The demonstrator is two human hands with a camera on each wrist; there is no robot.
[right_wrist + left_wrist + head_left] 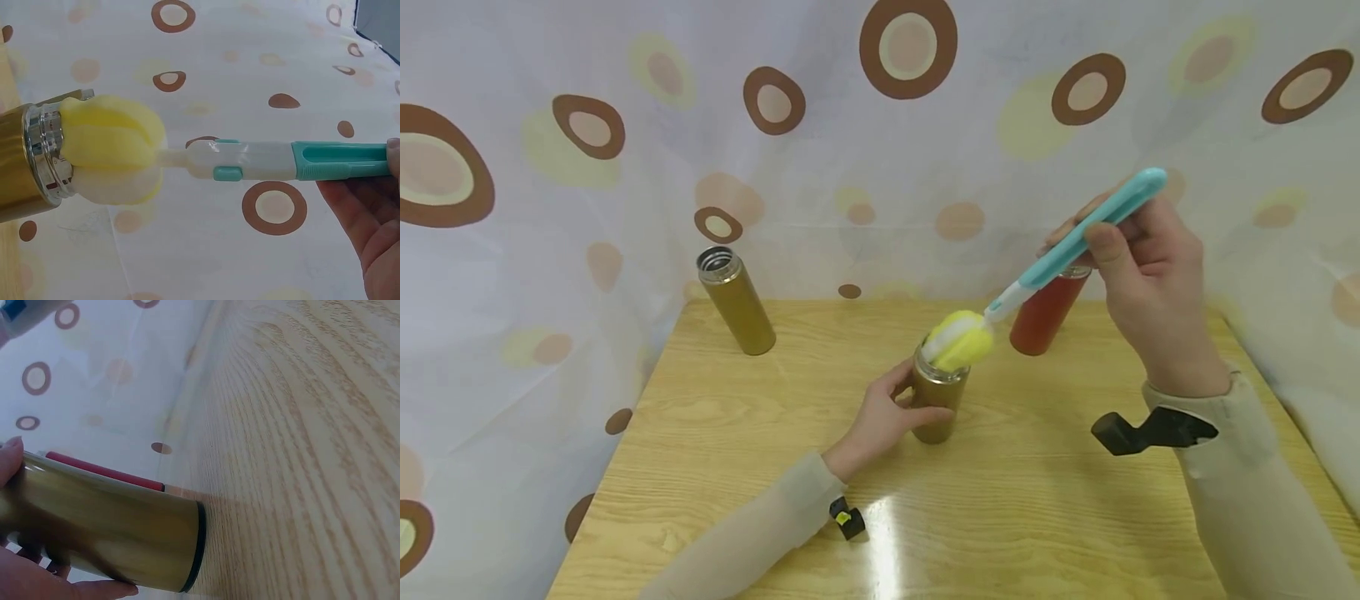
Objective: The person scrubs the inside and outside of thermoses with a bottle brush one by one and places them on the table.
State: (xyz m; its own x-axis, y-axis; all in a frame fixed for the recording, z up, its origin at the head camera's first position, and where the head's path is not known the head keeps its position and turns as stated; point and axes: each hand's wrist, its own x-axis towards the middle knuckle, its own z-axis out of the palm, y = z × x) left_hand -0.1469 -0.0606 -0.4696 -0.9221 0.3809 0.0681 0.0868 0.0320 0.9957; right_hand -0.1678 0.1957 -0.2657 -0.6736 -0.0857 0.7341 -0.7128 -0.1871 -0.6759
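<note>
Near the middle of the table, a gold-brown bottle (942, 396) stands without a lid. My left hand (876, 421) holds it around the side, and its base meets the tabletop in the left wrist view. Up at the right, my right hand (1153, 279) grips a bottle brush (1075, 242) by its teal handle. The brush slants down to the left. Its yellow and white sponge head (112, 147) sits at the bottle's silver mouth (50, 153), partly inside, with most of the sponge still outside. How deep the sponge's tip reaches is hidden.
A second gold bottle (737, 304), also lidless, stands at the table's back left. Behind my right hand is a red bottle (1048, 317), its top partly covered. The wooden table (775, 467) ends at a patterned curtain (820, 183) along the back and sides.
</note>
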